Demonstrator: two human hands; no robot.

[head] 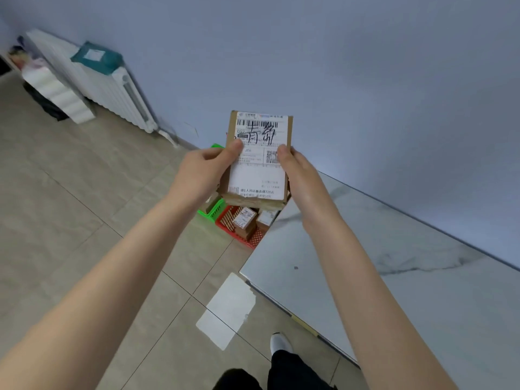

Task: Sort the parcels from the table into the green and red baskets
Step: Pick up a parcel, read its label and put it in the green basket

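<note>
Label-check stage, I reckon. My left hand [205,167] grips one edge of the only parcel [260,136] I'm holding, thumb on its label. On the floor beneath sit two baskets: the green basket [213,212] with maybe one box, mostly hidden, and the red basket [253,239] with two I can count. My right hand [301,175] grips the other edge. The table [394,277] is on my right. Next: pick a colour and lower it in.

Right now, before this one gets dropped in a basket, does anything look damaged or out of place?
The cardboard parcel, held by the left hand and right hand, has a ragged, torn lower edge. A teal mailer also lies on the radiator, away from the table.
</note>
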